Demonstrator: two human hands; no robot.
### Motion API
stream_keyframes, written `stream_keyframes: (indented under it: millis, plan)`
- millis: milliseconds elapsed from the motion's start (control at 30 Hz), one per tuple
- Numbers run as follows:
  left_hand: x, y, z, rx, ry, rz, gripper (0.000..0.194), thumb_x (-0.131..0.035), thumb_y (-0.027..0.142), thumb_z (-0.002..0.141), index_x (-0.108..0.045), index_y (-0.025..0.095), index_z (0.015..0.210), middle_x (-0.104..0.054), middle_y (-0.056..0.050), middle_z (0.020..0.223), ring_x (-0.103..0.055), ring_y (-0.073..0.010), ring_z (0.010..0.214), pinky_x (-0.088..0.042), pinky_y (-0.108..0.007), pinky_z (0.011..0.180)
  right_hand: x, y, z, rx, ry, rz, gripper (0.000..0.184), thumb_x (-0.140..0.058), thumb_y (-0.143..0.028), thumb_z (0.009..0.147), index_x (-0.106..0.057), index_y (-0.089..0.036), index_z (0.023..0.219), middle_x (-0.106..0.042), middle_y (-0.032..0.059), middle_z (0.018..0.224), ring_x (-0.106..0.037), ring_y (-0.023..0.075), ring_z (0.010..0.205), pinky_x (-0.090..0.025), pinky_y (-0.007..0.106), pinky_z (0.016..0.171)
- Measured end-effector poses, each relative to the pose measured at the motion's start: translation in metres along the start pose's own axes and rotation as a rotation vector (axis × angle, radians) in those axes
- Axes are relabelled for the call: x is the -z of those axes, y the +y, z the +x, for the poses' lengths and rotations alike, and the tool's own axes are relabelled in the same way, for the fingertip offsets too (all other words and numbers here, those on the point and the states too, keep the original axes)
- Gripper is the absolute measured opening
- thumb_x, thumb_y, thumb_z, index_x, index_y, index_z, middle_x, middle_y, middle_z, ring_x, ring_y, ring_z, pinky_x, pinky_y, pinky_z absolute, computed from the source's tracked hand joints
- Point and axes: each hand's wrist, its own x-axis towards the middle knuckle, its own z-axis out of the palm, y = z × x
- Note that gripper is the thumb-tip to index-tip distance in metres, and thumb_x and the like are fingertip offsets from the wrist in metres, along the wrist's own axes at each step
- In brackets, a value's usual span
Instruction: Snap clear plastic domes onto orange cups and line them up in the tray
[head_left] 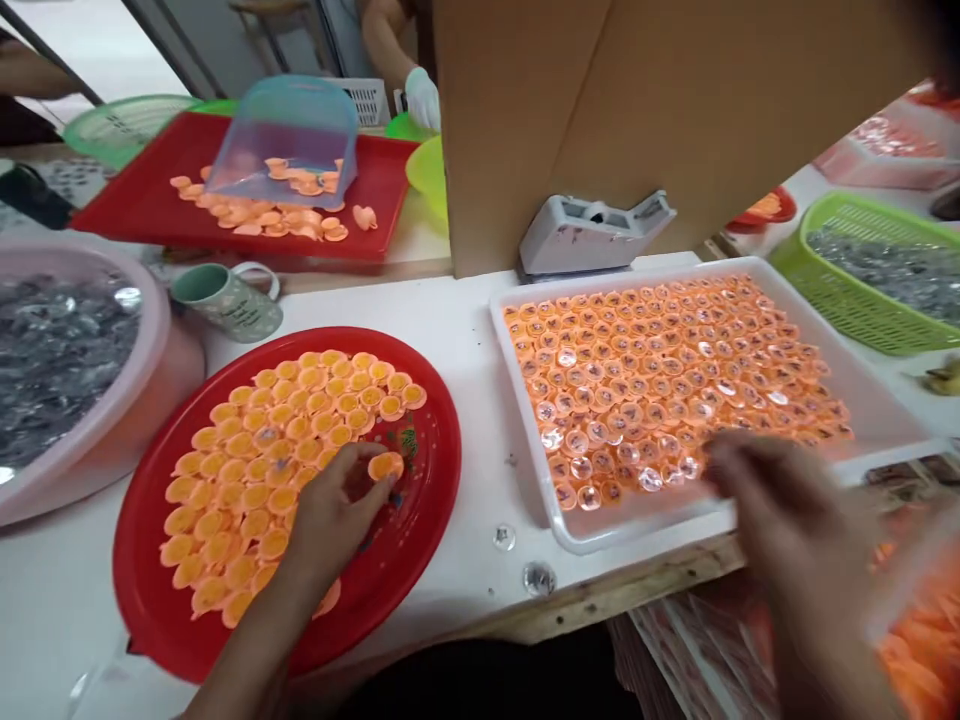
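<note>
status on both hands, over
left hand pinching an orange piece over red tray; right hand blurred by white tray, grip unclear; nothing seen between trays blocking

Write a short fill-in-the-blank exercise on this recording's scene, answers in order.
The ____ hand holds an orange piece over the round red tray.
The tape dispenser stands before a tall brown panel made of ____.
The far-right basket of clear pieces is coloured ____.

left; cardboard; green
</note>
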Motion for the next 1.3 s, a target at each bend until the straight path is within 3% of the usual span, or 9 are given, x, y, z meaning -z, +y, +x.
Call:
stream_keyframes:
  millis: [67, 133, 300, 533, 700, 867, 933, 1067, 1300]
  plan:
    - [0.0, 0.002, -0.009, 0.013, -0.061, -0.139, 0.026, -0.069, 0.04, 0.075, -0.065, 0.022, 0.094, -0.071, -0.002, 0.09, -0.065, -0.0202, 0.078, -0.053, -0.028, 0.067, -0.022, -0.02, -0.063, 0.4, -0.5, 0.099, 0.023, -0.055, -0.015, 0.087, -0.068, -0.026, 0.103, -0.07, 0.0069, 0.088, -0.065, 0.0202, 0.079, -0.055, 0.033, 0.069]
    - [0.001, 0.002, -0.017, 0.019, -0.093, -0.236, 0.023, -0.071, 0.036, 0.073, -0.067, 0.021, 0.091, -0.072, -0.003, 0.09, -0.066, -0.0207, 0.08, -0.054, -0.029, 0.068, -0.053, -0.03, -0.113, 0.544, -0.73, 0.063, 0.037, -0.046, -0.007, 0.087, -0.063, -0.023, 0.116, -0.067, 0.0108, 0.102, -0.064, 0.0219, 0.089, -0.058, 0.033, 0.071]
    - [0.008, -0.004, -0.035, 0.017, -0.125, -0.423, 0.02, -0.072, 0.021, 0.069, -0.068, 0.02, 0.088, -0.072, -0.004, 0.089, -0.067, -0.0207, 0.084, -0.055, -0.031, 0.074, -0.103, -0.012, -0.153, 0.596, -0.651, -0.193, 0.037, -0.045, -0.001, 0.084, -0.061, -0.016, 0.114, -0.065, 0.0136, 0.103, -0.06, 0.0274, 0.094, -0.058, 0.044, 0.08]
    - [0.01, -0.016, -0.046, -0.02, -0.212, -0.508, 0.019, -0.065, 0.012, 0.071, -0.067, 0.021, 0.088, -0.072, -0.002, 0.09, -0.066, -0.0193, 0.085, -0.052, -0.029, 0.073, -0.105, 0.001, -0.148, 0.673, -0.626, -0.336, 0.046, -0.037, 0.002, 0.082, -0.057, -0.016, 0.119, -0.065, 0.0134, 0.097, -0.061, 0.0269, 0.091, -0.058, 0.04, 0.075]
    - [0.002, -0.025, -0.049, 0.041, -0.209, -0.56, 0.018, -0.067, 0.013, 0.069, -0.065, 0.02, 0.085, -0.071, -0.001, 0.084, -0.066, -0.0192, 0.082, -0.051, -0.026, 0.067, -0.108, 0.002, -0.144, 0.498, -0.674, -0.2, 0.028, -0.043, -0.012, 0.09, -0.063, -0.02, 0.107, -0.068, 0.0103, 0.091, -0.065, 0.0245, 0.085, -0.058, 0.039, 0.074]
    - [-0.007, -0.028, -0.048, 0.045, -0.242, -0.581, 0.02, -0.065, 0.01, 0.069, -0.064, 0.02, 0.087, -0.071, -0.001, 0.087, -0.067, -0.0184, 0.086, -0.054, -0.027, 0.075, -0.106, -0.038, -0.141, -0.197, -0.775, 0.297, 0.018, -0.06, -0.03, 0.087, -0.065, -0.017, 0.098, -0.071, 0.0067, 0.083, -0.069, 0.0201, 0.071, -0.058, 0.035, 0.07]
    - [-0.012, -0.027, -0.048, 0.032, -0.258, -0.62, 0.019, -0.065, 0.013, 0.072, -0.063, 0.019, 0.09, -0.071, -0.001, 0.09, -0.067, -0.0179, 0.089, -0.054, -0.028, 0.079, -0.108, -0.059, -0.14, -0.335, -0.827, 0.472, 0.017, -0.068, -0.031, 0.082, -0.068, -0.019, 0.093, -0.072, 0.0049, 0.081, -0.069, 0.0192, 0.074, -0.057, 0.033, 0.074]
    - [-0.021, -0.024, -0.051, -0.017, -0.292, -0.667, 0.014, -0.064, 0.017, 0.077, -0.062, 0.019, 0.091, -0.07, -0.001, 0.089, -0.067, -0.0166, 0.088, -0.053, -0.026, 0.078, -0.121, -0.081, -0.142, -0.357, -0.816, 0.599, 0.013, -0.074, -0.029, 0.077, -0.07, -0.021, 0.086, -0.072, 0.0031, 0.082, -0.067, 0.0178, 0.078, -0.054, 0.029, 0.073]
    - [-0.027, -0.024, -0.063, -0.128, -0.289, -0.622, 0.014, -0.061, 0.018, 0.081, -0.063, 0.019, 0.095, -0.066, -0.002, 0.093, -0.066, -0.0162, 0.09, -0.054, -0.026, 0.079, -0.132, -0.081, -0.147, -0.238, -0.672, 0.449, 0.013, -0.072, -0.031, 0.078, -0.067, -0.019, 0.079, -0.063, 0.0003, 0.069, -0.058, 0.0146, 0.063, -0.049, 0.027, 0.061]
